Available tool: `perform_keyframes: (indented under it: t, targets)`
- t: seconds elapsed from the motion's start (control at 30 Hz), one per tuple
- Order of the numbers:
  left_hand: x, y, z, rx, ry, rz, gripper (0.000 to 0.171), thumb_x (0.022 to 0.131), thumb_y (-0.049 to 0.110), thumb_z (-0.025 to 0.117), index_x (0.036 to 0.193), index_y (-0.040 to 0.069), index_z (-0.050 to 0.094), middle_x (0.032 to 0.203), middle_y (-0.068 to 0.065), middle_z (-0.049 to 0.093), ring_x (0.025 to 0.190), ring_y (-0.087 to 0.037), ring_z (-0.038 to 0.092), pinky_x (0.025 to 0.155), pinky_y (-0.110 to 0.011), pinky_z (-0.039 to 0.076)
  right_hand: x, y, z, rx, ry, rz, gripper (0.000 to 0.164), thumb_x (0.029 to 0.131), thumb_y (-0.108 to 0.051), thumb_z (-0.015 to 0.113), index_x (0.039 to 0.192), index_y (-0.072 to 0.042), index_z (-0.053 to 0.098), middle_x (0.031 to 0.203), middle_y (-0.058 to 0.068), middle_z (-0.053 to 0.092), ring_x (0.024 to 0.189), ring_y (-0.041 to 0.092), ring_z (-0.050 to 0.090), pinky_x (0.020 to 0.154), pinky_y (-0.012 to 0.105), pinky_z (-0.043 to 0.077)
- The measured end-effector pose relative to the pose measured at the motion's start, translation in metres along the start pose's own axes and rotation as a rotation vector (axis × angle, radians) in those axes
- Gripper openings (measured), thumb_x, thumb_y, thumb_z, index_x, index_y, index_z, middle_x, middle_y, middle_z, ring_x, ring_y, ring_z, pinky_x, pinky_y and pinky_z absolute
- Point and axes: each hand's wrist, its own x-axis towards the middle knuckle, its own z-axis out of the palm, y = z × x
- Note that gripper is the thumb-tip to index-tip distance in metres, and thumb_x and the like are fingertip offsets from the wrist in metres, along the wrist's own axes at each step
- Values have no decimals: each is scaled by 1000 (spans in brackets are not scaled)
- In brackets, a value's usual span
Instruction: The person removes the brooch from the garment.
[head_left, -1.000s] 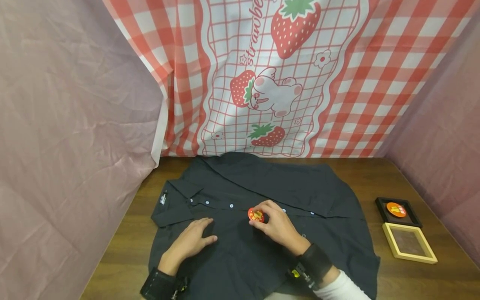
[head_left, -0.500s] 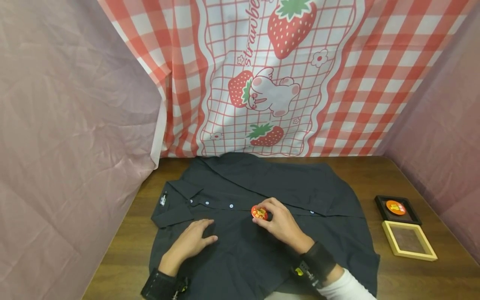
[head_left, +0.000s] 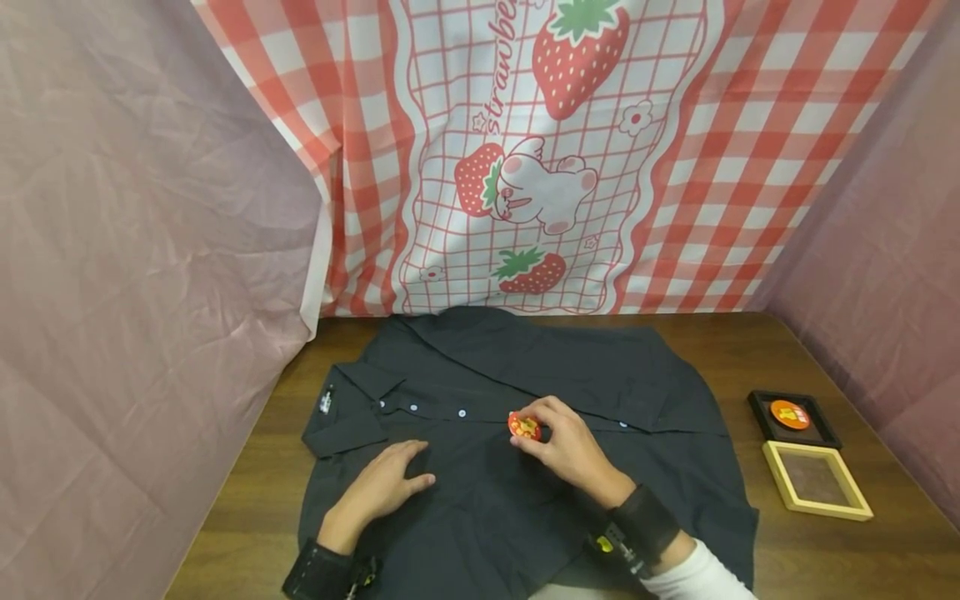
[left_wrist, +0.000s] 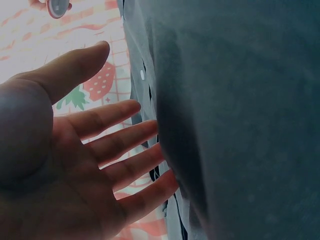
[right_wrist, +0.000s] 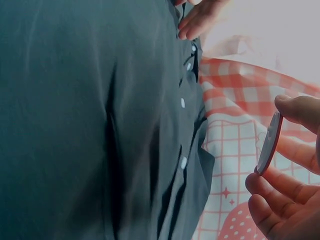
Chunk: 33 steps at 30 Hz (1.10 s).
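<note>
A dark grey button-up shirt (head_left: 480, 517) lies spread out, its collar (head_left: 360, 392) to the left and white buttons along the placket. Over its middle, my right hand (head_left: 567, 447) pinches a round red button badge (head_left: 523, 426) with a yellow design between thumb and fingers. The badge's pale back (right_wrist: 268, 142) shows edge-on in the right wrist view, held above the cloth. My left hand (head_left: 382, 483) is near the shirt's left front with its fingers extended; in the left wrist view its fingertips (left_wrist: 167, 182) are close by the cloth and hold nothing.
At the right of the wooden table (head_left: 810, 358), a black square frame (head_left: 759, 417) holds an orange round badge (head_left: 790, 415). A pale wooden frame (head_left: 783, 483) lies in front of it. A strawberry-print checked cloth (head_left: 675, 208) hangs behind; pink drapes (head_left: 150, 292) flank both sides.
My right hand has shifted slightly to the right with the badge, whose face has tilted a little. The left hand and the shirt stay nearly still.
</note>
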Motion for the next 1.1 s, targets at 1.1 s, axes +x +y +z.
perform_keyframes:
  t: [1.1]
  targets:
    - [-2,0,0,3,-28,-2,58,90,32,68,139,5,52,152,-22,40,142,-47,30,113,-61,28,-10,19,-20,-65,67,13,32,71,-23,87,97,-11,73,94,0,66,87,16,60,74,34,52]
